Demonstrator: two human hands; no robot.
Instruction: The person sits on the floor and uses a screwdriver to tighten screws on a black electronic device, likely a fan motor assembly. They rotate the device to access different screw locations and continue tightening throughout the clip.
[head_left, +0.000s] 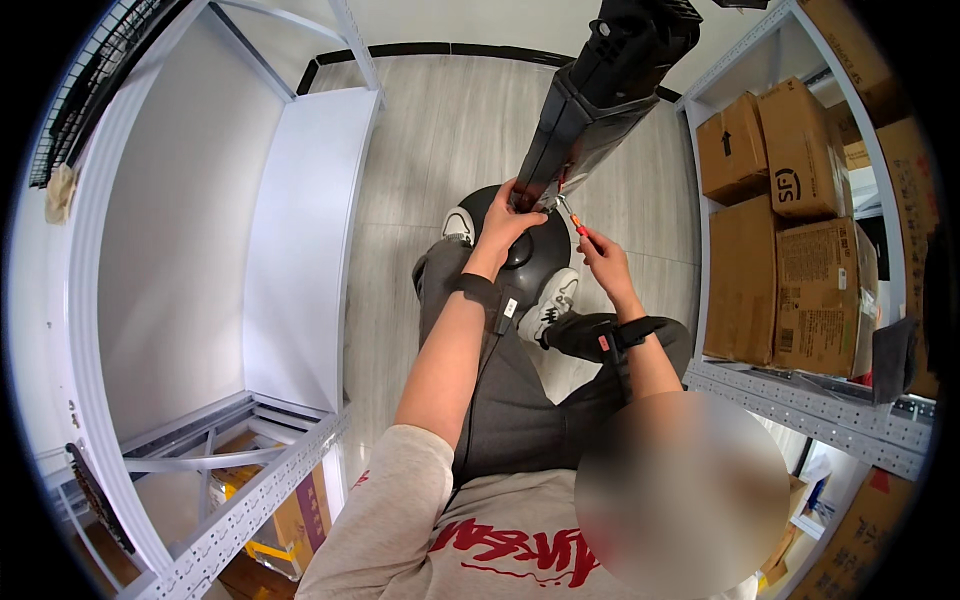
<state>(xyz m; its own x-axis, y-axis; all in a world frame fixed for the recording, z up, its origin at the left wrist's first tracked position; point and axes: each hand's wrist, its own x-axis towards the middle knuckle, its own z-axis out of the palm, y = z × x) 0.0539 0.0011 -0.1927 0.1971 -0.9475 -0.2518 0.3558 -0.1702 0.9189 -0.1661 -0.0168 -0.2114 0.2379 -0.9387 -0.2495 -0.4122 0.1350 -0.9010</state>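
Note:
A tall black machine [590,120], its exact kind not clear, rises from a round black base [540,290] on the floor between my feet. My left hand [505,228] is wrapped round the lower end of the machine's black body, steadying its side. In my right hand [606,262] is a slim hand tool [577,221] with a red and orange handle and a silver metal end. That end is at the machine's lower right edge, close to my left fingertips. Whether it is a screwdriver or another tool cannot be made out, and the spot it meets is too small to read.
White metal shelving [310,250] runs along the left side. More shelving [850,120] on the right holds several brown cardboard boxes [740,280]. A grey cloth [893,360] hangs at its edge. My shoes [550,305] rest close to the base on the grey floor [430,140].

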